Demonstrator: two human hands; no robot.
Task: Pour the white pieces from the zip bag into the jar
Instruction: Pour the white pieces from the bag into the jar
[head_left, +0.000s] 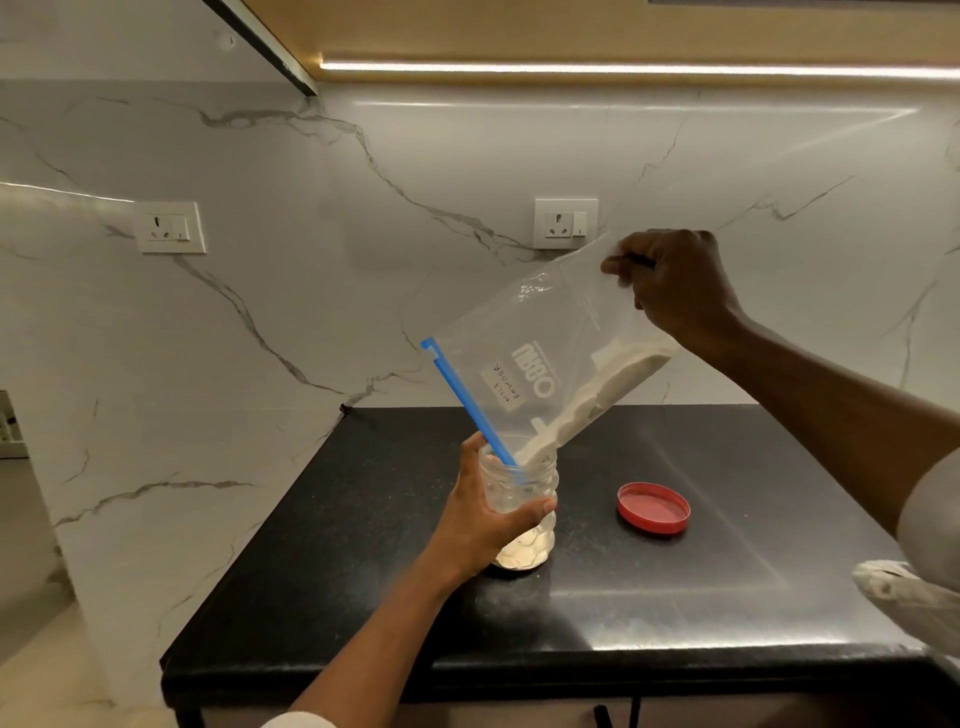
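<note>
left hand (480, 512) grips the jar (519, 506) standing on the black counter (675, 597), zip bag (540, 364) tilted mouth-down into it, white pieces (597, 395) sliding along its lower edge, red lid (653, 507) beside, right hand (670, 283) pinching the bag's raised corner.

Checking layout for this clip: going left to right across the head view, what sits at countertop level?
Left hand gripping the jar → red lid lying apart on the black countertop. The zip bag overhangs the jar, so it is left out.
</note>
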